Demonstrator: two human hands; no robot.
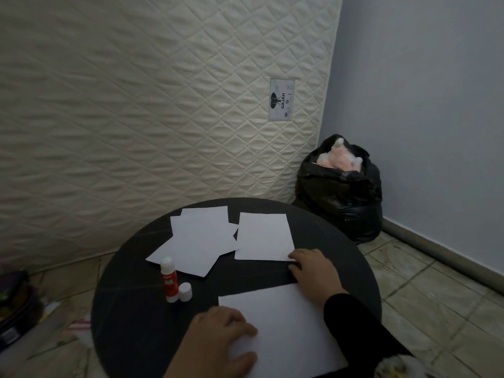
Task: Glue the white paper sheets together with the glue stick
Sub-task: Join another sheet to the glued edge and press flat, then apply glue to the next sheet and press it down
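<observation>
Glue stick (169, 279), cap (185, 291), loose sheets (199, 241) beside right hand (313, 271).

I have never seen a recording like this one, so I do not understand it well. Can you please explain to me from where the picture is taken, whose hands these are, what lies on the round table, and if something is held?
There is no machine here. One camera sits on a person's head and looks down at their own two bare hands.

On the dark round table lie white paper sheets: an overlapping pile, a single sheet and a near sheet. A glue stick stands upright, uncapped, with its cap beside it.

The left hand lies on the near sheet. The right hand touches the single sheet's corner. Neither hand grips anything.
</observation>
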